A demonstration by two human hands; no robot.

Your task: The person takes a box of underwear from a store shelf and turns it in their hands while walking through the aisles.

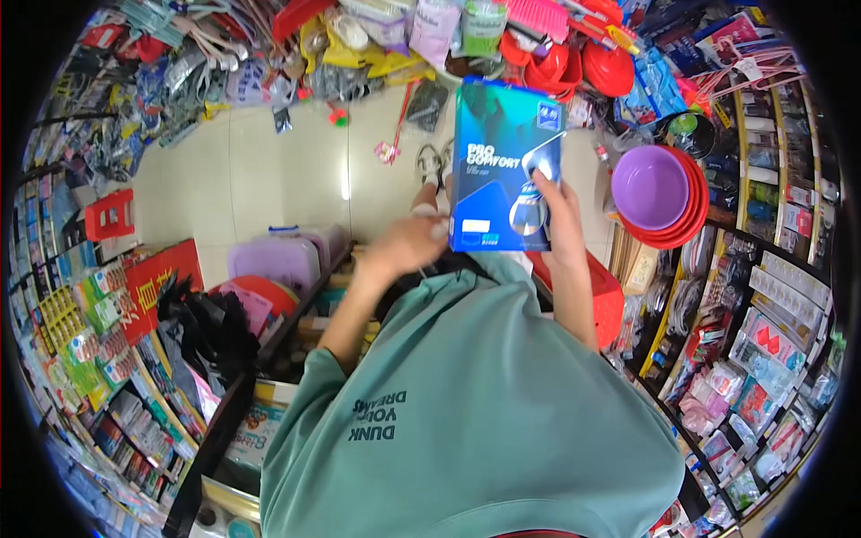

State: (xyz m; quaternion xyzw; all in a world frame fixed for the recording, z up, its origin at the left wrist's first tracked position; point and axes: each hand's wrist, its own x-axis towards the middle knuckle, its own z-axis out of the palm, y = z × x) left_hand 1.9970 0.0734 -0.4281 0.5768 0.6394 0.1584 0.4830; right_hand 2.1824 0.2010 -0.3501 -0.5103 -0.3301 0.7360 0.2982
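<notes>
My right hand (pixel 563 215) grips a flat blue box (pixel 489 184) by its right side, the thumb lying on the front face. The box stands in front of my chest with its printed front toward me, reading "PRO COMFORT" above a picture in a round inset. My left hand (pixel 411 244) is at the lower left edge of the box, smeared by motion. Whether it touches the box or holds anything, I cannot tell.
Stacked purple and red basins (pixel 651 188) stand at right beside packed shelves (pixel 771 170). Bagged goods and red plastic ware (pixel 608 67) crowd the far side. A lilac storage bin (pixel 273 260) and a black plastic bag (pixel 211 327) are at left. Pale floor tiles (pixel 287 170) lie between.
</notes>
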